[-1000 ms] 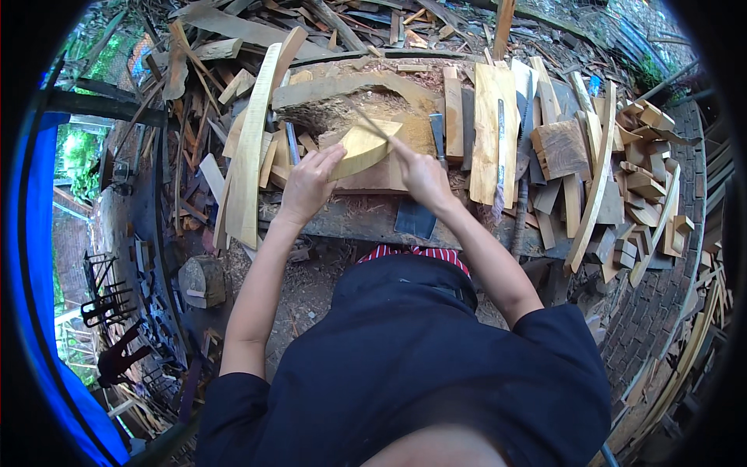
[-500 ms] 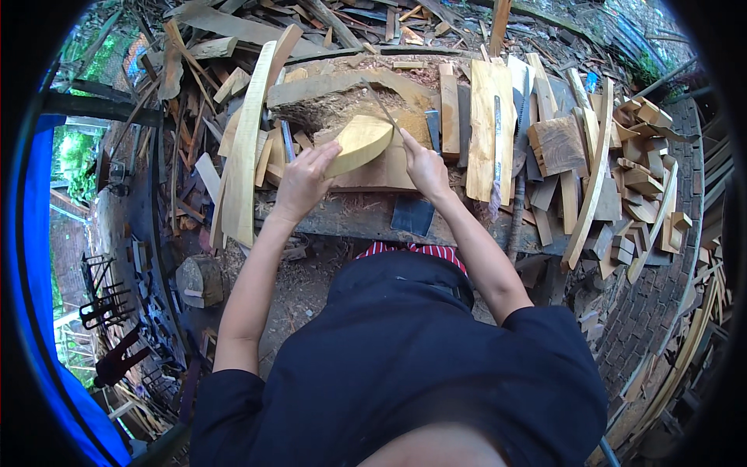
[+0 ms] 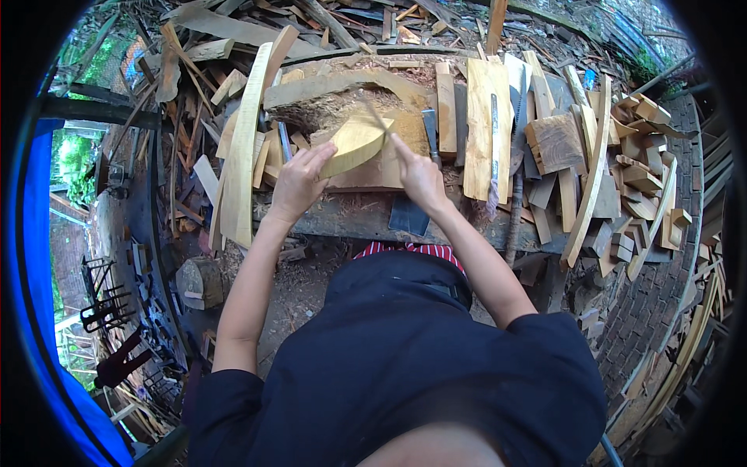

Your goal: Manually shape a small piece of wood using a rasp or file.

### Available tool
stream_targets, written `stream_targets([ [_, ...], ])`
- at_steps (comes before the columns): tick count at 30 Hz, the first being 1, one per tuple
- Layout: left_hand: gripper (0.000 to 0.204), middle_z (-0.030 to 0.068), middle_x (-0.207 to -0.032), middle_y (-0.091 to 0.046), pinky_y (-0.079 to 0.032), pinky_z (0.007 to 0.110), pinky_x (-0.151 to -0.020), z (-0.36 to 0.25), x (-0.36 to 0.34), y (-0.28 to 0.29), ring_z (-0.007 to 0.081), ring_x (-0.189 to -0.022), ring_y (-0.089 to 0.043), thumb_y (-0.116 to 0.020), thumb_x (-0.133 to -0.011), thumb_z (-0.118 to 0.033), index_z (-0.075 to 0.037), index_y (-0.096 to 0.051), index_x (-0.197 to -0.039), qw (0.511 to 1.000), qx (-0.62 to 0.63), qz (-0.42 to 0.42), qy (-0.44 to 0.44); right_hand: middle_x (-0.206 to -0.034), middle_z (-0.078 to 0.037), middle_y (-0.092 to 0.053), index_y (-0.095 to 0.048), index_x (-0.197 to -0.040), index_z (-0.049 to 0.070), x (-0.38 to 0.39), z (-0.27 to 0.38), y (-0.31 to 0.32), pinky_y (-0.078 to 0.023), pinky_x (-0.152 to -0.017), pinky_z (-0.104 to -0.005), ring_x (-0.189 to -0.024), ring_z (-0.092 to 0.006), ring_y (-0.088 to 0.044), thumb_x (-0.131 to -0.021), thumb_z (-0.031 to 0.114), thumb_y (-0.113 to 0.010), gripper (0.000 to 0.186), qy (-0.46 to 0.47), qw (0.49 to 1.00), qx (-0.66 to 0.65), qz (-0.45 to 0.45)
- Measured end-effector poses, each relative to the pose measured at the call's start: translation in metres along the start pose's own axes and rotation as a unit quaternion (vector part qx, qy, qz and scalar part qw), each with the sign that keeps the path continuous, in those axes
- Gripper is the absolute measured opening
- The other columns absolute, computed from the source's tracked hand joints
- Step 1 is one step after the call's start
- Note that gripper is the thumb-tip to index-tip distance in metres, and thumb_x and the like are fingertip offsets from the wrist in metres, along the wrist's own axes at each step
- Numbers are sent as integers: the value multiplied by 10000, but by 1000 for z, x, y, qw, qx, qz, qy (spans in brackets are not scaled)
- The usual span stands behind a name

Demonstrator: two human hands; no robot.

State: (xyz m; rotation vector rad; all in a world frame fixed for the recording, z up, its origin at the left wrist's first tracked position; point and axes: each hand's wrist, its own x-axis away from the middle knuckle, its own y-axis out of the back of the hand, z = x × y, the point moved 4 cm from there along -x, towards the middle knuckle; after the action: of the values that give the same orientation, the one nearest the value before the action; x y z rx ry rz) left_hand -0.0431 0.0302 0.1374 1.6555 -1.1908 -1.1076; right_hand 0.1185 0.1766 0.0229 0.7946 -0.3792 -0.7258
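Observation:
My left hand (image 3: 301,180) grips the near left end of a curved, leaf-shaped block of pale yellow wood (image 3: 354,144). The block is tilted over the workbench, its pointed far end up and to the right. My right hand (image 3: 421,177) is closed round the handle end of a thin, dark, blade-like tool (image 3: 375,113). This tool slants up and to the left across the block's far right edge. It is smeared by motion, and its handle is hidden in my fist, so I cannot tell its exact kind.
Beneath lies a rough log slab (image 3: 342,82) on the bench. A chisel-like tool (image 3: 430,132) and a wide pale board (image 3: 487,117) lie to the right, with stacked offcuts (image 3: 642,183) beyond. Long curved planks (image 3: 247,156) stand at the left. A dark flat plate (image 3: 408,215) sits at the near edge.
My right hand and the blade-like tool have shifted slightly left and down along the block's edge. The block has dipped a little, with my left hand still on it.

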Motion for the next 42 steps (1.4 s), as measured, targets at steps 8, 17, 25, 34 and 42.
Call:
stream_targets([
  [8,629,89,-1209,-648,-527,361,-905,7,-3,-3,273,-1007,-633,-796,-613,-1,-62,-613,-1212,1000,3,-6,-9,-787,-272,-647,-478,-1410,235,-6,0,-9,-499,-681,-551,-740,-457,-642,-998,267,-461,413,1,999,-45,-24],
  [17,534,137,-1167,-663,-527,370,-915,1,-7,0,300,-1031,-648,-780,-680,-50,-45,-623,-1190,999,18,-25,-25,-759,-284,-638,-484,-1411,240,-13,12,-5,-495,-621,-555,-709,-441,-654,-990,238,-477,422,-81,991,-104,-17],
  [25,454,167,-1049,-702,-527,374,-871,-11,-13,24,300,-995,-678,-778,-698,-112,-29,-663,-1129,980,138,4,141,-762,-265,-654,-442,-1441,256,4,14,5,-520,-621,-551,-704,-438,-665,-992,291,-463,451,7,997,-76,-30],
  [34,390,146,-945,-682,-528,429,-826,-42,-57,27,332,-906,-665,-735,-685,-107,-58,-669,-1066,984,-88,134,77,-904,-309,-642,-574,-1331,177,7,-9,10,-513,-768,-536,-846,-473,-643,-976,260,-466,380,-31,982,-187,-27],
  [42,431,154,-957,-671,-526,413,-814,-40,-59,17,343,-896,-658,-770,-669,-82,-38,-658,-1082,988,-58,137,32,-1184,-275,-601,-532,-1360,113,27,-10,9,-472,-942,-433,-1120,-431,-579,-986,205,-474,390,-101,965,-243,14],
])
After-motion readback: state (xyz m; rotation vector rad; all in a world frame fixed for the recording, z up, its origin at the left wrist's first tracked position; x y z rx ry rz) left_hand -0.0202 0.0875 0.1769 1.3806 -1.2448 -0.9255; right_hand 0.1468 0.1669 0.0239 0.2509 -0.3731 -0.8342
